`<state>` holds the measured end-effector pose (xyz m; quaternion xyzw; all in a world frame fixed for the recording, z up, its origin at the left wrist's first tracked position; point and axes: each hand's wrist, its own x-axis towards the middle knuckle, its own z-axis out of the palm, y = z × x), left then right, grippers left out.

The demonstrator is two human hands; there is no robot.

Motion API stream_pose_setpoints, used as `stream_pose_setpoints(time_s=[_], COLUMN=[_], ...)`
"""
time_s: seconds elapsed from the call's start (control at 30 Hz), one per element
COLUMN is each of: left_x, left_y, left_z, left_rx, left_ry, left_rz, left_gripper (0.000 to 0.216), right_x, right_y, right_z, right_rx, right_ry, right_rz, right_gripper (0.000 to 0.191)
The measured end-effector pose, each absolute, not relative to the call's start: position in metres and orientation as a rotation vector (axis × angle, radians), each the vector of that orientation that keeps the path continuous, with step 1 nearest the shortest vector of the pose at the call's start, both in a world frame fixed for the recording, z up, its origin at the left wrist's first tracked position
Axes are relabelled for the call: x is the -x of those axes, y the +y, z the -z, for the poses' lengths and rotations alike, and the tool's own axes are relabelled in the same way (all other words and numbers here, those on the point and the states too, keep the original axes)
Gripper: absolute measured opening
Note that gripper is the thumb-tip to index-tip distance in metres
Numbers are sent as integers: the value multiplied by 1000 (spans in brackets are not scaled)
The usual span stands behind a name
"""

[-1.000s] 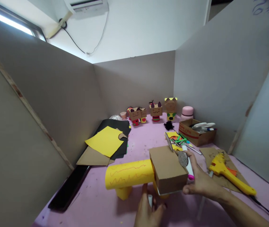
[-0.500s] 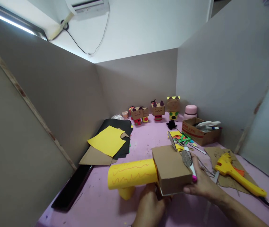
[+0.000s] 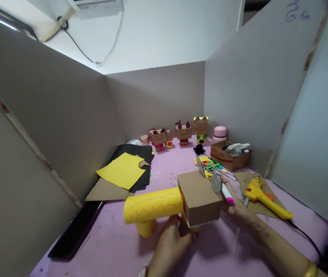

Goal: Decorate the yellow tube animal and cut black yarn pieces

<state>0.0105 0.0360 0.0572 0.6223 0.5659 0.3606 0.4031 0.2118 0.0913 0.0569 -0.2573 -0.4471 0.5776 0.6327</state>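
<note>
A paper animal stands near me on the pink table (image 3: 169, 169). It has a yellow tube body (image 3: 152, 204) with orange squiggles and a brown cardboard box head (image 3: 200, 196) with grey ears. My left hand (image 3: 169, 246) grips the figure from below, around its front leg. My right hand (image 3: 233, 204) presses against the box's right side and also holds a white marker with a pink cap (image 3: 226, 193).
A yellow glue gun (image 3: 263, 198) lies on cardboard at the right, its cord trailing toward me. A cardboard box of tools (image 3: 228, 154) and coloured paper scraps (image 3: 210, 163) sit behind. Yellow, black and brown sheets (image 3: 123, 173) lie left. Several small box figures (image 3: 181, 132) line the back wall.
My left hand rose from under the figure and closed on its front leg. The view swung a little, so everything sits further left in the picture.
</note>
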Motion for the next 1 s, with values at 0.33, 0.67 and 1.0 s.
stream_pose_setpoints(time_s=[0.33, 0.67, 1.0], left_x=[-36, -39, -25], left_y=[5, 14, 3], left_z=[-31, -33, -27], left_rx=[-1237, -1147, -1129], left_ry=[1373, 1261, 1428], left_rz=[-1251, -1304, -1348], left_gripper=[80, 88, 71], right_x=[-176, -156, -143], right_y=[99, 90, 62], right_z=[-71, -65, -61], right_rx=[509, 695, 677], right_ry=[-665, -626, -627], right_rz=[-1235, -1363, -1208], right_gripper=[49, 58, 63])
